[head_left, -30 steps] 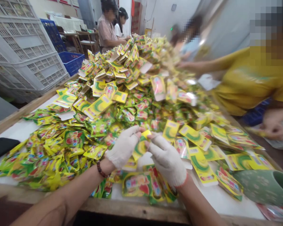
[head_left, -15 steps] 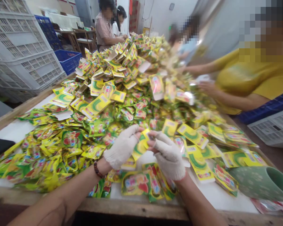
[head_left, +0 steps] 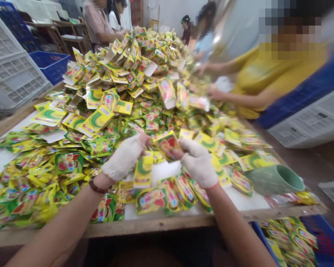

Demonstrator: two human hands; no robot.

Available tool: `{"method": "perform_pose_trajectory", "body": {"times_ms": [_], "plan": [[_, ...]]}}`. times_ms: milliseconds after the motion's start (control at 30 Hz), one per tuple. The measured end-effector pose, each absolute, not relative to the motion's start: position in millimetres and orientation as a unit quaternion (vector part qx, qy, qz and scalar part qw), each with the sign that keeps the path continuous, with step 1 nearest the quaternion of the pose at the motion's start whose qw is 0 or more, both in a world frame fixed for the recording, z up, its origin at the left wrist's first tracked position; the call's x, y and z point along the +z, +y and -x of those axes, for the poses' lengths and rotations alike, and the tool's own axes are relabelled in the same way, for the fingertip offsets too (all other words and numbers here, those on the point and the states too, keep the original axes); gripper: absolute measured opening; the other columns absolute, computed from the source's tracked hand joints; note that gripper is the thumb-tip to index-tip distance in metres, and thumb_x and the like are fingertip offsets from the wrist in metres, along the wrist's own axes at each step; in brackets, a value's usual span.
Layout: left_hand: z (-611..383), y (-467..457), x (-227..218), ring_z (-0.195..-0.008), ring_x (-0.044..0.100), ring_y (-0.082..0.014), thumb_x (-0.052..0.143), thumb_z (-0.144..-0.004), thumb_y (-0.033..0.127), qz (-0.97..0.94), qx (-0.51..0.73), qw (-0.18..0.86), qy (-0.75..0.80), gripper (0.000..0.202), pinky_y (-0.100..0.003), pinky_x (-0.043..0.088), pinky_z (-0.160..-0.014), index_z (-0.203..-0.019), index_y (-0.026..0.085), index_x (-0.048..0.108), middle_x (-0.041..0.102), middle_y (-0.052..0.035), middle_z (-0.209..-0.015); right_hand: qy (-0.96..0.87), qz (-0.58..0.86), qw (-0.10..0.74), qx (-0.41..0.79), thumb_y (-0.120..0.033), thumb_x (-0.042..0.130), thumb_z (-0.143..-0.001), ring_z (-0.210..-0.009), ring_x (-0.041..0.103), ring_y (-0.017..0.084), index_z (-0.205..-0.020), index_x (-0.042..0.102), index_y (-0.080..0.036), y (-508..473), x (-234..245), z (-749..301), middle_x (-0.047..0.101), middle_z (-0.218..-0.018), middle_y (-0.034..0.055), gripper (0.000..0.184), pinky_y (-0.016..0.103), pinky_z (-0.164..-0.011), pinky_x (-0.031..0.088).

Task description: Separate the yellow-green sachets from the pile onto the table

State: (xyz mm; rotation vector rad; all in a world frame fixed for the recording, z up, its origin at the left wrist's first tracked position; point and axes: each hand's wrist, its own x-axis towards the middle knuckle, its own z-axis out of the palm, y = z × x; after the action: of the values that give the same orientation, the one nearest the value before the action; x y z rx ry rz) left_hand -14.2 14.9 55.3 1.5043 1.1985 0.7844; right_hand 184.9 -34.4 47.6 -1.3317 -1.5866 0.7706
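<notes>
L hand (head_left: 125,158) in a white knit fingerless glove and R hand (head_left: 199,167) in a matching glove are both raised over the near edge of the white-topped wooden table (head_left: 167,222), sharing one glossy red-and-green printed sachet (head_left: 168,144). Grip: L thumb + fingertips pinched shut on the sachet's left end, R fingertips pinched shut on its right end, so it is clamped from both sides, off the table, approx midway btw the hands. Its long axis runs roughly left-right, tilted a bit down toward the R hand; neither hand is clearly nearer. A yellow-and-green flat packet (head_left: 143,171) hangs just below the L hand, prob tucked under its lower fingers, but the motion blur makes that hard to confirm. Dark bead bracelet (head_left: 96,186) on L wrist. Below the hands a loose row of same-style sachets (head_left: 167,196) lies along the table edge. Behind, a big heap of yellow-green packets (head_left: 133,74) covers most of the top. Green ceramic mug (head_left: 275,180) lies on its side right of the R hand, apart from it. Blue plastic crate (head_left: 317,226) w/ more packets sits at lower right. A person in a yellow shirt (head_left: 267,78) works on the far right side of the heap.
</notes>
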Motion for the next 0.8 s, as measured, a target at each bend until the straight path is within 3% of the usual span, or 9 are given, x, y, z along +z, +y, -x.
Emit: {"method": "perform_pose_trajectory", "body": {"times_ms": [67, 167, 267, 333, 467, 533, 600, 700, 800], "plan": [[24, 16, 60, -0.068, 0.056, -0.0169, 0.047, -0.084, 0.047, -0.715, 0.282, 0.353, 0.534, 0.033, -0.028, 0.043, -0.062, -0.087, 0.019, 0.062, 0.062, -0.0005, -0.073, -0.583, 0.545, 0.416, 0.435, -0.034, 0.06, -0.082, -0.073, 0.059, 0.016, -0.103, 0.058, -0.019, -52, 52, -192, 0.06, -0.076, -0.0003, 0.026, 0.026, -0.062, 0.048], [38, 14, 57, -0.078, 0.059, -0.0202, 0.048, -0.084, 0.035, -0.786, 0.172, 0.194, 0.561, 0.021, -0.03, 0.045, -0.069, -0.089, 0.02, 0.061, 0.064, -0.0024, -0.081, -0.561, 0.603, 0.336, 0.457, -0.035, 0.061, -0.08, -0.056, 0.052, 0.012, -0.106, 0.05, -0.021, -83, 47, -198, 0.053, -0.065, -0.005, 0.031, 0.022, -0.051, 0.041], [46, 7, 43, -0.093, 0.06, -0.0233, 0.046, -0.083, 0.019, -0.837, 0.099, 0.089, 0.531, 0.023, -0.034, 0.047, -0.081, -0.101, 0.019, 0.061, 0.065, -0.0081, -0.098, -0.625, 0.678, 0.21, 0.326, -0.028, 0.057, -0.081, -0.057, 0.05, 0.013, -0.086, 0.053, -0.021, -108, 38, -196, 0.052, -0.064, -0.0031, 0.01, 0.024, -0.052, 0.037], [49, 1, 32, -0.108, 0.056, -0.0256, 0.044, -0.082, 0.011, -0.878, 0.073, 0.034, 0.472, 0.035, -0.039, 0.045, -0.092, -0.112, 0.019, 0.059, 0.061, -0.0122, -0.114, -0.675, 0.687, 0.15, 0.223, -0.025, 0.058, -0.079, -0.064, 0.052, 0.016, -0.074, 0.053, -0.021, -114, 37, -194, 0.056, -0.07, 0.0006, 0.008, 0.026, -0.058, 0.038], [47, -4, 18, -0.133, 0.036, -0.034, 0.048, -0.082, 0.005, -0.936, 0.039, -0.043, 0.347, 0.051, -0.059, 0.026, -0.107, -0.126, 0.031, 0.054, 0.042, -0.0133, -0.143, -0.729, 0.65, 0.164, 0.139, -0.025, 0.055, -0.082, -0.076, 0.056, 0.018, -0.08, 0.056, -0.02, -94, 45, -194, 0.061, -0.086, 0.0051, 0.005, 0.027, -0.067, 0.04], [45, 0, 15, -0.136, 0.032, -0.0351, 0.054, -0.081, 0.008, -0.958, 0.027, -0.04, 0.282, 0.048, -0.062, 0.02, -0.108, -0.122, 0.032, 0.056, 0.042, -0.0115, -0.144, -0.736, 0.644, 0.158, 0.137, -0.024, 0.051, -0.085, -0.077, 0.057, 0.017, -0.084, 0.058, -0.019, -70, 46, -192, 0.062, -0.087, 0.0051, 0.008, 0.027, -0.068, 0.04], [44, 7, 16, -0.132, 0.038, -0.0343, 0.059, -0.079, 0.013, -0.973, 0.024, -0.009, 0.23, 0.038, -0.06, 0.021, -0.109, -0.113, 0.028, 0.062, 0.051, -0.0113, -0.137, -0.729, 0.66, 0.106, 0.149, -0.026, 0.049, -0.088, -0.077, 0.058, 0.017, -0.084, 0.06, -0.019, -42, 43, -186, 0.064, -0.084, 0.0052, 0.014, 0.026, -0.066, 0.039], [46, 14, 23, -0.11, 0.056, -0.0277, 0.058, -0.079, 0.018, -0.961, 0.066, 0.098, 0.251, 0.026, -0.048, 0.036, -0.102, -0.104, 0.023, 0.064, 0.065, -0.0105, -0.113, -0.708, 0.685, 0.031, 0.167, -0.036, 0.054, -0.085, -0.08, 0.062, 0.02, -0.083, 0.064, -0.018, -6, 34, -172, 0.066, -0.085, 0.009, 0.021, 0.027, -0.065, 0.039], [51, 16, 32, -0.092, 0.063, -0.0217, 0.056, -0.078, 0.02, -0.89, 0.132, 0.243, 0.362, 0.032, -0.032, 0.048, -0.084, -0.109, 0.022, 0.062, 0.069, -0.0066, -0.103, -0.705, 0.688, 0.029, 0.171, -0.041, 0.064, -0.076, -0.087, 0.063, 0.026, -0.09, 0.065, -0.015, 13, 25, -158, 0.066, -0.098, 0.0148, 0.029, 0.03, -0.067, 0.04]]}}
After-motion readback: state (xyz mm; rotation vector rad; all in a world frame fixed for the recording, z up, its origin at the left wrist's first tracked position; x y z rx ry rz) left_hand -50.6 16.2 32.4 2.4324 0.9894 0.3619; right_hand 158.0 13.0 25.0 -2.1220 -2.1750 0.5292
